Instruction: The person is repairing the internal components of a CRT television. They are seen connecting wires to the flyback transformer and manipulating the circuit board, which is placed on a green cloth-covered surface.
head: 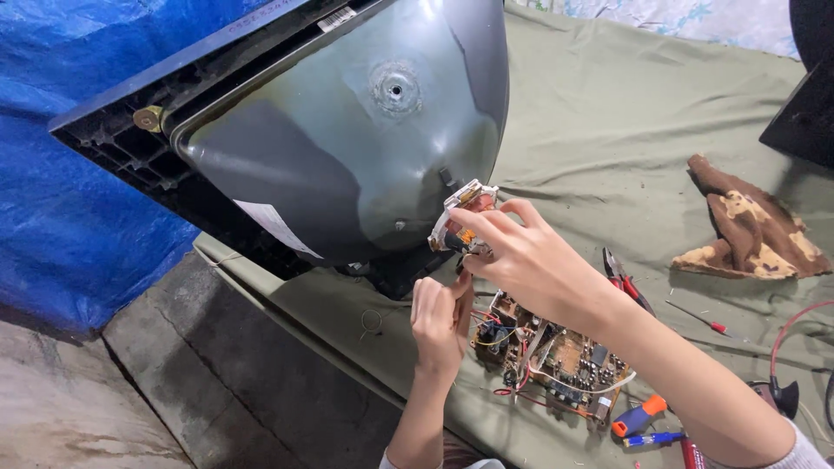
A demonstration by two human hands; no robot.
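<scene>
Our right hand (521, 256) has its grip pinched around the small white-framed coil piece with copper windings (460, 221) sitting at the narrow neck end of the large grey glass picture tube (347, 148), fingers wrapped over its top and side. Our left hand (440, 317) comes up from below, fingertips pressed together just beneath that same piece, though we cannot tell what they pinch. The tube lies face down in its black plastic front frame (113, 130), and its bulging back hides everything behind the neck. Just under our wrists lies a brown circuit board with tangled red and white wires (556, 360). Near it on the olive green cloth (608, 113) rest red-handled pliers (627, 282), a thin red-tipped screwdriver (699, 319), an orange-and-blue tool handle (638, 417) and a crumpled brown rag (747, 226). A blue tarp (61, 217) hangs beyond the frame.
</scene>
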